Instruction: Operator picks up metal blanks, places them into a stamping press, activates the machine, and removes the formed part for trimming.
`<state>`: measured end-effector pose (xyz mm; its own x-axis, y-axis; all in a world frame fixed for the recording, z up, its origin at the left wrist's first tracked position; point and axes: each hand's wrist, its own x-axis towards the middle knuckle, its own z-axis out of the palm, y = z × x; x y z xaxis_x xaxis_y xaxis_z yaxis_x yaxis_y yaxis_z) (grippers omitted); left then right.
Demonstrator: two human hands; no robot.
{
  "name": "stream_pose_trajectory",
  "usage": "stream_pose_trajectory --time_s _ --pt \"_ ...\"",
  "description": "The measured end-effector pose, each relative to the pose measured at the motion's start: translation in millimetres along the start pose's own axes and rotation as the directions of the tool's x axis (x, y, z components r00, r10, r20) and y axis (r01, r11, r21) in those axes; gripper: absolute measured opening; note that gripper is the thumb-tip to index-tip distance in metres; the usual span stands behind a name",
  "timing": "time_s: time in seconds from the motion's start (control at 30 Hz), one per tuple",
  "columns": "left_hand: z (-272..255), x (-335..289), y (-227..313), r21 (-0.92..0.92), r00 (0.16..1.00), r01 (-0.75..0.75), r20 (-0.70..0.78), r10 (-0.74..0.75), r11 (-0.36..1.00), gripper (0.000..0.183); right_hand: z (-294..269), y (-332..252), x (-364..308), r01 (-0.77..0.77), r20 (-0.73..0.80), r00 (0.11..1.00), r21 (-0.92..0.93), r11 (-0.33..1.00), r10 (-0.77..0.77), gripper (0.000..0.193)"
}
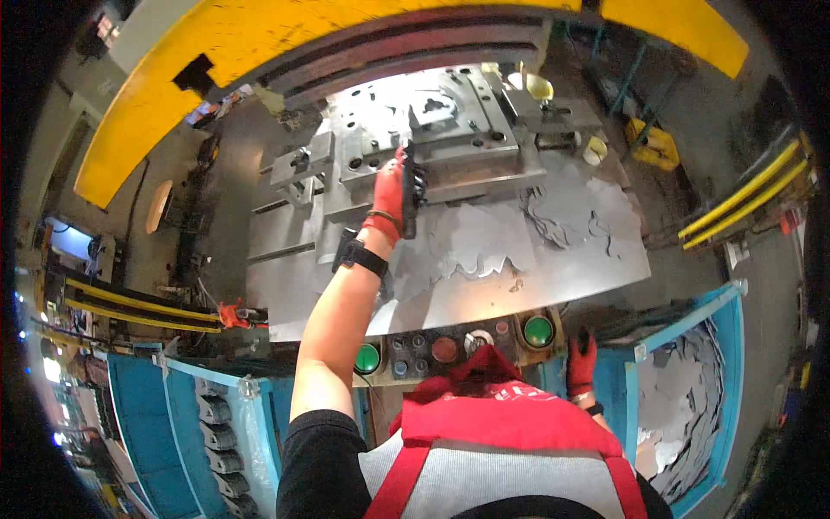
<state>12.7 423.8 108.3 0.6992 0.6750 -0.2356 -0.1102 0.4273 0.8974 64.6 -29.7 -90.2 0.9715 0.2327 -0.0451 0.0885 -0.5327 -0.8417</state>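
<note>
My left hand (392, 195), in a red and black glove, reaches forward over the near edge of the metal die (501, 157). Its fingers are wrapped round a dark slim tool (410, 227), whose kind I cannot make out; its tip points at the die's top face. A dark flat shape (439, 107) lies in the brightly lit middle of the die. Low on the right, my right hand (582, 368), in the same kind of glove, is beside a green push button (538, 330), apart from it. Its dark fingers point forward and look stretched out, with nothing visible in them.
A yellow press beam (259, 43) arches over the far side. Thin sheet scraps (471, 238) lie on the metal table (328, 313). Another green button (367, 358) is on the control panel. Blue bins stand at left (177, 372) and right (733, 346), holding stacked parts and sheet offcuts.
</note>
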Motion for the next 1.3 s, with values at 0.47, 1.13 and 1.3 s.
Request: stream_pose_trajectory --time_s 0.47,1.13,1.3 --pt "-23 -109 18 0.202 0.970 -0.214 -0.069 0.232 0.956 0.041 134 -212 106 0.753 0.310 0.640 -0.068 0.655 -0.703 0.063" --pt "-117 -306 -99 -0.095 0.901 0.047 -0.426 -0.083 0.994 0.023 166 -209 151 0.324 0.280 0.888 0.183 0.928 -0.366 0.054" --pt "-100 -296 -89 -0.116 0.936 -0.098 -0.349 0.052 0.988 0.025 139 -206 142 0.185 0.293 0.911 0.339 0.922 -0.291 0.038"
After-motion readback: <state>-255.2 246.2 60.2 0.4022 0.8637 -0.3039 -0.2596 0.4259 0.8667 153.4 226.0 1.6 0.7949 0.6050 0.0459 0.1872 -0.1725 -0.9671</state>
